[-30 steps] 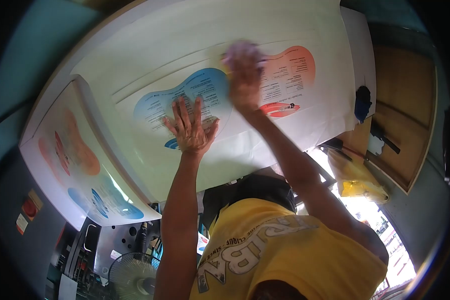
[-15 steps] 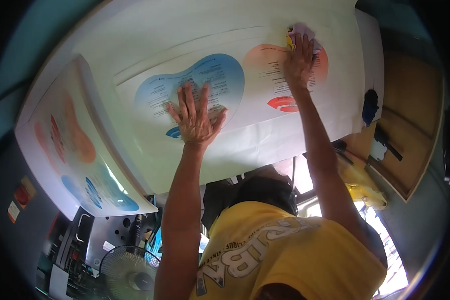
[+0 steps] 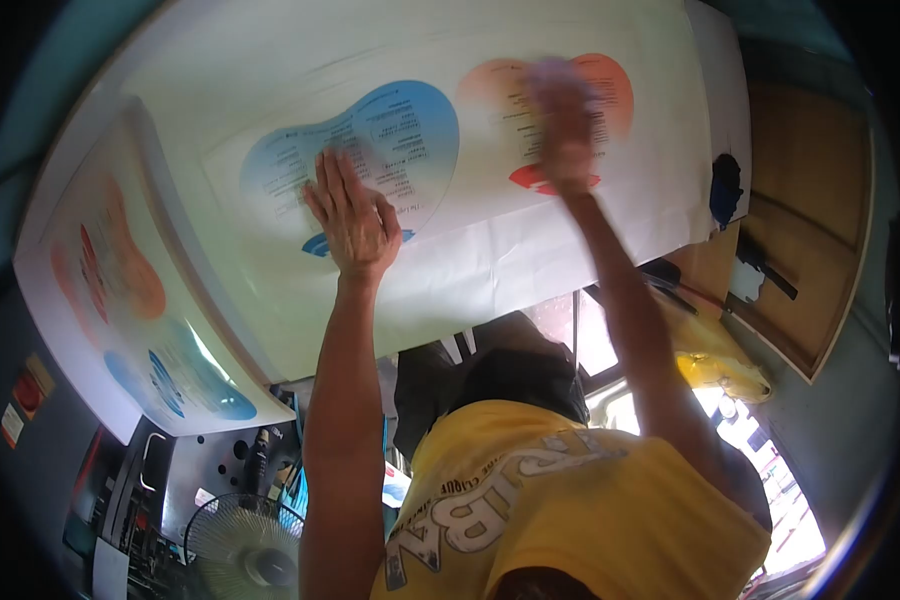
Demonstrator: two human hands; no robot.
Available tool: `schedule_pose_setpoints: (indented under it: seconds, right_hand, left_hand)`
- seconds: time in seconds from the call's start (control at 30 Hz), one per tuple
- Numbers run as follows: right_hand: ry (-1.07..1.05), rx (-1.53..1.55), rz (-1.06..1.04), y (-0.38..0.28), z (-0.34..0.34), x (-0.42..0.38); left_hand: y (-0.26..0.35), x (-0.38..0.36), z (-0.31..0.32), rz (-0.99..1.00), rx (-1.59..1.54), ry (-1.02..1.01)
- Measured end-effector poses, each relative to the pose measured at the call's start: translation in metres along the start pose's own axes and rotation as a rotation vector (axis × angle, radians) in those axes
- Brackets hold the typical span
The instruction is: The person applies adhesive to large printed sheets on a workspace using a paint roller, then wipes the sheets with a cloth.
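A large white printed sheet (image 3: 470,255) lies across the work surface, with a blue bean-shaped print (image 3: 420,125) and an orange-red one (image 3: 612,90). My left hand (image 3: 358,228) rests flat on the lower part of the blue print, its fingers stretched out. Over the orange-red print is my right hand (image 3: 568,135), smeared by motion. Under its fingers a pale purple cloth (image 3: 560,75) shows, also blurred; the hand presses it against the sheet.
Another sheet with orange and blue prints (image 3: 135,330) slopes down at the left. Below it stands a fan (image 3: 255,555). To the right are a dark blue bundle (image 3: 726,190), a wooden panel (image 3: 815,240) and a yellow item (image 3: 718,372).
My right hand has swept the cloth from the upper right of the orange-red print toward its middle. The fingers of my left hand have drawn closer together. The view has shifted slightly.
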State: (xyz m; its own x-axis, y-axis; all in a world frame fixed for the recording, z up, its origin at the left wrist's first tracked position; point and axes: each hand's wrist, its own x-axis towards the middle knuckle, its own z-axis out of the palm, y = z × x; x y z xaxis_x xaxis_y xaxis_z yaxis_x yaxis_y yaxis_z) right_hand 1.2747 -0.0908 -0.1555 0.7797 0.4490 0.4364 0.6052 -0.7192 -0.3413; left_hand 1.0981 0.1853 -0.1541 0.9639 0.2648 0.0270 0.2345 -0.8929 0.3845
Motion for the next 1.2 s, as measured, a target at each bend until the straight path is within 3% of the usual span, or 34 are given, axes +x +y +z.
schedule_pose_setpoints:
  seconds: [0.03,0.07,0.1,0.13,0.2,0.23,0.3,0.37,0.43,0.5,0.53,0.57,0.63,0.7,0.73,0.77,0.83,0.9,0.93,1.0,1.2]
  right_hand:
    - [-0.096,-0.233,0.137,0.039,-0.021,-0.023]
    - [-0.012,-0.265,0.162,0.073,-0.025,-0.035]
    - [-0.035,-0.389,0.268,0.073,-0.023,-0.044]
    - [-0.015,-0.352,0.177,0.057,-0.021,-0.038]
    - [0.007,-0.236,0.050,-0.005,0.010,-0.041]
    - [-0.007,-0.101,0.143,-0.060,0.024,-0.042]
    - [-0.137,-0.113,0.140,-0.145,0.046,-0.048]
    - [-0.183,0.135,0.249,-0.205,0.059,-0.047]
    - [-0.271,0.291,0.290,-0.199,0.041,-0.034]
    - [-0.267,0.519,0.288,-0.178,0.015,-0.023]
    - [-0.223,0.774,0.416,-0.162,-0.006,-0.021]
    - [-0.075,0.741,0.468,-0.144,-0.025,-0.019]
    - [0.089,0.365,0.412,-0.092,-0.045,-0.020]
    - [0.026,0.018,0.177,-0.034,-0.038,-0.030]
    - [-0.160,-0.142,0.200,-0.025,-0.036,-0.034]
    - [-0.234,-0.157,0.182,-0.010,-0.023,-0.043]
    - [-0.243,-0.232,0.130,-0.003,-0.010,-0.048]
    - [-0.275,-0.243,0.142,-0.003,-0.008,-0.050]
    - [-0.309,-0.266,0.150,-0.004,-0.010,-0.052]
    - [-0.318,-0.301,0.131,-0.002,-0.008,-0.045]
    - [-0.337,-0.293,0.177,-0.004,-0.010,-0.045]
  left_hand:
    - [-0.001,-0.001,0.000,-0.001,-0.005,-0.004]
    - [-0.001,-0.002,-0.001,0.002,-0.009,0.000]
    - [0.000,-0.001,-0.002,0.008,-0.013,0.006]
    - [0.001,-0.001,-0.002,0.016,-0.019,0.014]
    - [0.001,-0.001,-0.005,0.047,-0.029,0.041]
    - [0.001,-0.001,-0.006,0.061,-0.030,0.055]
    - [-0.003,-0.001,-0.005,0.071,-0.119,0.096]
    - [-0.004,-0.006,-0.002,0.044,-0.255,0.142]
    - [-0.006,-0.001,0.001,-0.024,-0.430,0.211]
    - [-0.006,-0.002,-0.005,0.058,-0.291,0.185]
    - [0.000,-0.001,-0.009,0.069,-0.243,0.220]
    - [0.008,0.001,-0.010,0.077,-0.196,0.251]
    - [0.047,0.004,-0.014,0.175,-0.134,0.220]
    - [0.094,0.008,-0.003,0.254,-0.192,0.189]
    - [0.112,0.005,0.011,0.176,-0.123,0.142]
    - [0.126,0.005,0.028,0.097,-0.054,0.100]
    - [0.140,0.015,0.051,0.064,-0.140,0.239]
    - [0.146,0.018,0.073,0.240,-0.189,0.134]
    - [0.153,0.025,0.069,0.248,-0.242,0.023]
    - [0.164,0.033,0.078,0.264,-0.291,0.163]
    - [0.138,0.014,0.047,0.151,-0.213,0.183]
